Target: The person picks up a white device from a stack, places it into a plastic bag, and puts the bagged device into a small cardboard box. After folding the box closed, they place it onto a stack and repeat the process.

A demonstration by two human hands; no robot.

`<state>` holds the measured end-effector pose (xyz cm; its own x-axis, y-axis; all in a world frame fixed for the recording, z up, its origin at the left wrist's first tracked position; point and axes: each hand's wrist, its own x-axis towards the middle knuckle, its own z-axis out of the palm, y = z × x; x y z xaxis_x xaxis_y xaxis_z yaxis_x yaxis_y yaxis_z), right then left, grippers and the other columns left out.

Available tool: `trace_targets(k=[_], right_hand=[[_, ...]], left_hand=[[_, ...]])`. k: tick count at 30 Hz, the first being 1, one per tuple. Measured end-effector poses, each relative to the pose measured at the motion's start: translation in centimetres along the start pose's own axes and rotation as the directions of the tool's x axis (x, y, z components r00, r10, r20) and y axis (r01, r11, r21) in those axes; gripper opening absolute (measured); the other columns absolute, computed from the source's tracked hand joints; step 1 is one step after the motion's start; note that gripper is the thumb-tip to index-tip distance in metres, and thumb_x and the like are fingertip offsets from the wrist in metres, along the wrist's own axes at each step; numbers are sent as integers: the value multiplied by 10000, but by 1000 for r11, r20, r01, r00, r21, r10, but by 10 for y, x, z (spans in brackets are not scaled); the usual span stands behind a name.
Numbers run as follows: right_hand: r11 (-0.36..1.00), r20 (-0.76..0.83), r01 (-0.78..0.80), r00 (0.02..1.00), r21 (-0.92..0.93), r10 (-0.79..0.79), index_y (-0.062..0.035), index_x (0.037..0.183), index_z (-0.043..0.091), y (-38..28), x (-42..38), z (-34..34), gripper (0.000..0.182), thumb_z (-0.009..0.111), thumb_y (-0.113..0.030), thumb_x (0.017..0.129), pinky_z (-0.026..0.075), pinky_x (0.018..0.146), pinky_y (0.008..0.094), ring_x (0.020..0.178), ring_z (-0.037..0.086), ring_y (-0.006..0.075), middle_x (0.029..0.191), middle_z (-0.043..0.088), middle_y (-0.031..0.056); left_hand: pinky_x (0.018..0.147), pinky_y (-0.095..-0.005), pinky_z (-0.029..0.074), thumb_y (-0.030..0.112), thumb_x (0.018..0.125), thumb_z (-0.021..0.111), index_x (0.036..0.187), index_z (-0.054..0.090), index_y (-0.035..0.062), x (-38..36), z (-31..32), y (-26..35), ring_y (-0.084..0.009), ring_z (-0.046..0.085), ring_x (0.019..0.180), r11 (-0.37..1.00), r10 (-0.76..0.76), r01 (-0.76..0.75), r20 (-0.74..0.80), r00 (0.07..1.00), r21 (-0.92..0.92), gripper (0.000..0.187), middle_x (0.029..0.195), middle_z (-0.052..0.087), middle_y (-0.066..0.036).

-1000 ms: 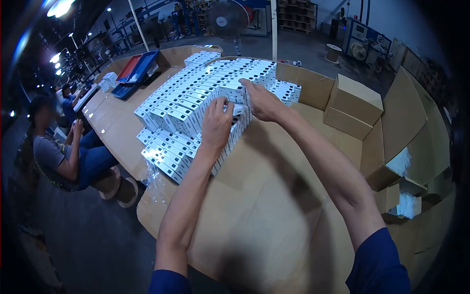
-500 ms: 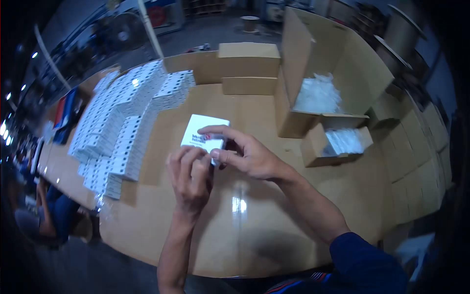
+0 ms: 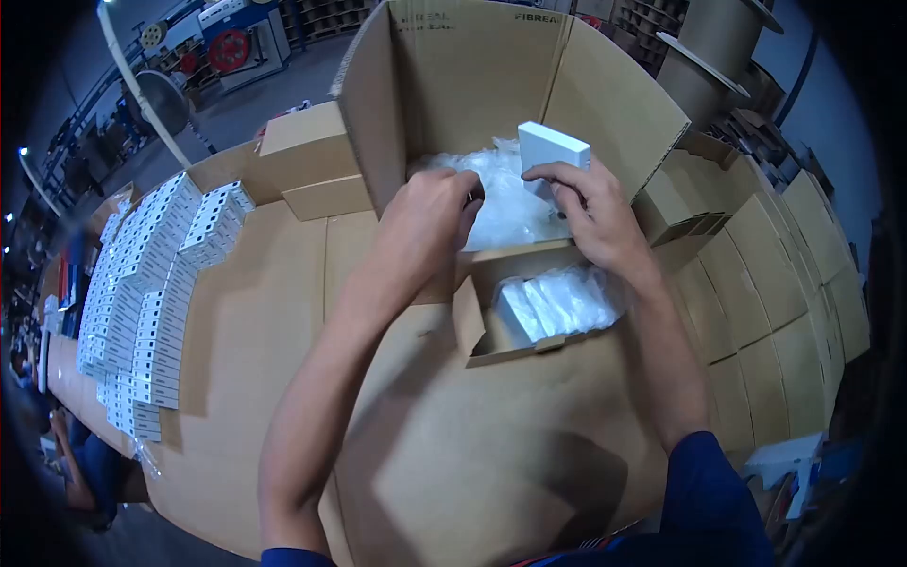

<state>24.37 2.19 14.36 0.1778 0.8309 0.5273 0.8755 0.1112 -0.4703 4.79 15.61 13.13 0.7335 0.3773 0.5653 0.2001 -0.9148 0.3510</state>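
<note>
My right hand (image 3: pixel 595 208) grips a flat white box (image 3: pixel 553 146) by its lower right edge, holding it upright above a large open carton (image 3: pixel 482 71). Clear plastic bags (image 3: pixel 510 203) fill the bottom of that carton. To the left, my left hand (image 3: pixel 435 213) is over the carton's near left side with its fingers curled together; whatever they may hold is hidden. Just below both hands, a small open carton (image 3: pixel 510 357) contains several white boxes wrapped in clear plastic (image 3: pixel 557 307) in a row.
Stacks of white boxes (image 3: pixel 142 255) stand on the cardboard-covered table (image 3: pixel 255 331) at left. Closed brown boxes (image 3: pixel 316 156) sit behind them. Brown cartons (image 3: pixel 756 302) are piled at right, large spools (image 3: pixel 709 57) beyond. A seated person (image 3: pixel 80 463) is at lower left.
The view has swung right. Both hands have moved from mid-table to the large carton. My left hand has left the white box, which my right hand now holds upright.
</note>
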Motion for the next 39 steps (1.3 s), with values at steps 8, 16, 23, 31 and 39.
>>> trace_targets(k=[8,16,23,31,39], right_hand=[[994,-72,-19,997,111,27,-42,1221,720,75,32,6,347,494,-9,959,476,1040,478,1144,611,430,1233,602,263],[936,-165,-103,972,337,166,-121,1285,717,85,36,-1,406,515,-25,946,495,1040,456,1134,637,402,1197,632,263],[854,-161,-104,964,510,213,-144,1274,730,96,41,4,377,599,-120,920,499,1025,436,1109,654,380,1168,672,262],[1000,-367,-3,930,15,9,-97,1393,636,63,66,2,721,881,-362,769,448,1097,455,1296,531,424,1361,548,298],[975,62,8,998,220,-22,-55,1045,790,101,133,26,403,822,-383,812,544,865,444,912,729,371,949,756,225]], left_hand=[[909,-447,595,175,835,796,1168,709,108,124,137,-70,-336,712,1055,833,209,-448,565,798,325,350,1100,738,-129],[880,-473,576,124,884,703,1046,691,38,147,192,-92,-378,695,1026,932,199,-336,587,785,133,184,1043,721,-180],[779,-439,554,153,938,633,1071,602,-47,141,110,-65,-385,712,818,987,-148,152,69,987,-51,242,884,697,-261],[677,-435,541,126,955,607,1016,546,-33,105,33,-22,-378,710,704,962,-252,216,-246,936,-164,180,772,655,-269],[708,-381,534,143,1023,558,1066,534,-14,92,18,-27,-247,682,753,974,-196,163,-225,954,-157,164,814,669,-191]])
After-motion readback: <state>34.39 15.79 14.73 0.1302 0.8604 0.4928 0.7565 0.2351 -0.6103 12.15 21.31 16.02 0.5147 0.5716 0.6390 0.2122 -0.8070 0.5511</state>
